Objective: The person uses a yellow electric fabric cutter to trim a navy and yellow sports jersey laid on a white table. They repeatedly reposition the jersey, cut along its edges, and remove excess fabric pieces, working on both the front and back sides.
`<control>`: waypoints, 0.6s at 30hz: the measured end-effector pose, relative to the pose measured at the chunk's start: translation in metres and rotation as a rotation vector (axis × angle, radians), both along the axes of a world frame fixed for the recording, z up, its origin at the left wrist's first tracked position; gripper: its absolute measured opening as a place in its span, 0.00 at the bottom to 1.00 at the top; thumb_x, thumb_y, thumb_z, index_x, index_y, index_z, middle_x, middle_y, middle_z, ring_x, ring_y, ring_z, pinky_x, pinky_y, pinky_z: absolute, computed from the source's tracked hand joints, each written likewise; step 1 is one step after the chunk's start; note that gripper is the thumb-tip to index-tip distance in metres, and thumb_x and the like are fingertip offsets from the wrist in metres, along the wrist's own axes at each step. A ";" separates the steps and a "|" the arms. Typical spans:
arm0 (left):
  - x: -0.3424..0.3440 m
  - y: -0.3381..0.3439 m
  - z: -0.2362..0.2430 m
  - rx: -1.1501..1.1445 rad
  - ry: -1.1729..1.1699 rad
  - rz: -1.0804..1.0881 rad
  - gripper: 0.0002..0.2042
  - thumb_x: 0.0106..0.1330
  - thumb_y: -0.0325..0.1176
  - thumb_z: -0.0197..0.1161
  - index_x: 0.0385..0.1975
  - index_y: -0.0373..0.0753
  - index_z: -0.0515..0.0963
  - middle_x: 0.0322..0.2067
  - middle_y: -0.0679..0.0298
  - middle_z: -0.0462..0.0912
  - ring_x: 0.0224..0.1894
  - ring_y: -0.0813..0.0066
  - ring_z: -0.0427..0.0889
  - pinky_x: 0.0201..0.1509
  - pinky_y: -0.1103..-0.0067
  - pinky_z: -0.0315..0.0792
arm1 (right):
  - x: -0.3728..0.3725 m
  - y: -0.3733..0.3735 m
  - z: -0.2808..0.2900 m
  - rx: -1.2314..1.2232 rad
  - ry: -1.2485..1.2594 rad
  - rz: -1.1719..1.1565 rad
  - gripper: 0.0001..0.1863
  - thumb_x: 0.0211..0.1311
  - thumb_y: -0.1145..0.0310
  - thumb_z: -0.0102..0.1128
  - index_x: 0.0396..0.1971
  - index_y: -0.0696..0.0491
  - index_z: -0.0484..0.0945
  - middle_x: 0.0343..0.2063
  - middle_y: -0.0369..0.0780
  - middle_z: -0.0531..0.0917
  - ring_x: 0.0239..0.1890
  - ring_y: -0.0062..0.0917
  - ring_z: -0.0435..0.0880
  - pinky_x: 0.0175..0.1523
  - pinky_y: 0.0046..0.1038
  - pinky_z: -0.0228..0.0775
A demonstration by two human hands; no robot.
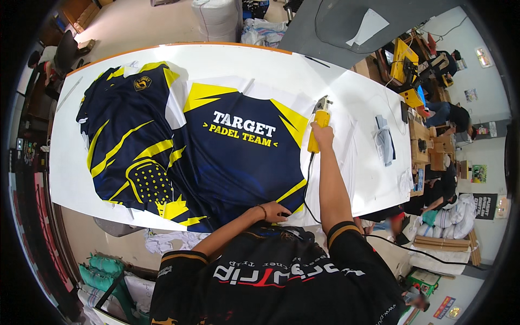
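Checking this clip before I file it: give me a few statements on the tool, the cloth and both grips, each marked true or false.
1. The right grip holds the yellow tool. True.
2. The yellow tool is cordless. False: a black cord runs from its near end.
3. The left grip rests by the table's near edge. True.
4. The big lettering on the navy cloth is all red. False: it is white and yellow.
5. The yellow tool lies left of the navy cloth. False: it is to the right.
6. A white sheet lies on the grey surface. True.
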State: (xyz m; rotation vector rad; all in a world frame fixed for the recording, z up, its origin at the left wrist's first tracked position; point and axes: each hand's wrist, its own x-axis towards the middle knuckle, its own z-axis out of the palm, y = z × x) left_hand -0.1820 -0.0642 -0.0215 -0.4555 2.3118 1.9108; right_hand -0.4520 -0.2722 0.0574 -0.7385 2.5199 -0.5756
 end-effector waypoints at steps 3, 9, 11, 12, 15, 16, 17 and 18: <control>-0.002 0.004 0.003 -0.031 0.035 0.038 0.24 0.71 0.49 0.67 0.63 0.48 0.84 0.41 0.49 0.92 0.41 0.53 0.92 0.49 0.66 0.84 | -0.055 -0.005 -0.037 -0.109 -0.050 -0.043 0.36 0.53 0.48 0.76 0.51 0.66 0.83 0.43 0.53 0.89 0.44 0.42 0.91 0.51 0.41 0.84; 0.010 0.004 0.000 -0.035 -0.022 0.087 0.22 0.73 0.48 0.66 0.63 0.49 0.84 0.43 0.49 0.92 0.43 0.53 0.92 0.52 0.66 0.83 | -0.065 0.036 -0.030 -0.326 -0.550 0.000 0.28 0.59 0.52 0.75 0.46 0.61 0.83 0.31 0.45 0.87 0.28 0.34 0.89 0.35 0.36 0.84; 0.008 0.003 0.005 -0.045 -0.044 0.083 0.22 0.74 0.48 0.66 0.64 0.51 0.84 0.44 0.50 0.92 0.44 0.53 0.92 0.53 0.66 0.83 | -0.076 0.073 -0.028 -0.400 -0.686 -0.025 0.23 0.63 0.54 0.73 0.45 0.59 0.83 0.27 0.42 0.85 0.22 0.29 0.86 0.28 0.33 0.81; 0.008 0.002 0.016 -0.049 -0.067 0.083 0.21 0.74 0.48 0.65 0.64 0.51 0.83 0.44 0.50 0.92 0.44 0.54 0.92 0.53 0.67 0.83 | -0.081 0.095 -0.027 -0.402 -0.722 -0.017 0.22 0.64 0.54 0.73 0.44 0.59 0.83 0.27 0.42 0.84 0.23 0.29 0.86 0.28 0.33 0.81; 0.006 0.003 0.033 -0.074 -0.089 0.109 0.20 0.74 0.47 0.64 0.62 0.51 0.84 0.45 0.52 0.92 0.45 0.51 0.91 0.55 0.65 0.82 | -0.092 0.170 -0.018 -0.378 -0.820 -0.009 0.20 0.67 0.55 0.72 0.45 0.58 0.82 0.27 0.41 0.84 0.24 0.29 0.86 0.29 0.33 0.81; 0.005 0.005 0.035 -0.084 -0.090 0.128 0.20 0.74 0.46 0.63 0.61 0.50 0.85 0.45 0.53 0.92 0.44 0.50 0.91 0.56 0.64 0.82 | -0.097 0.197 -0.013 -0.348 -0.849 -0.020 0.20 0.68 0.56 0.71 0.45 0.58 0.82 0.27 0.41 0.84 0.25 0.29 0.87 0.29 0.33 0.81; 0.004 0.005 0.037 -0.086 -0.114 0.110 0.20 0.74 0.47 0.64 0.63 0.51 0.84 0.46 0.52 0.91 0.45 0.52 0.91 0.55 0.65 0.82 | -0.105 0.226 -0.016 -0.321 -0.878 -0.039 0.20 0.68 0.57 0.71 0.46 0.58 0.82 0.27 0.41 0.84 0.25 0.29 0.87 0.31 0.33 0.82; 0.001 0.003 0.038 -0.087 -0.135 0.085 0.21 0.74 0.48 0.64 0.64 0.52 0.83 0.46 0.51 0.91 0.46 0.53 0.92 0.54 0.65 0.83 | -0.116 0.258 -0.019 -0.297 -0.905 -0.063 0.19 0.69 0.58 0.70 0.47 0.58 0.82 0.28 0.41 0.84 0.26 0.29 0.87 0.32 0.33 0.82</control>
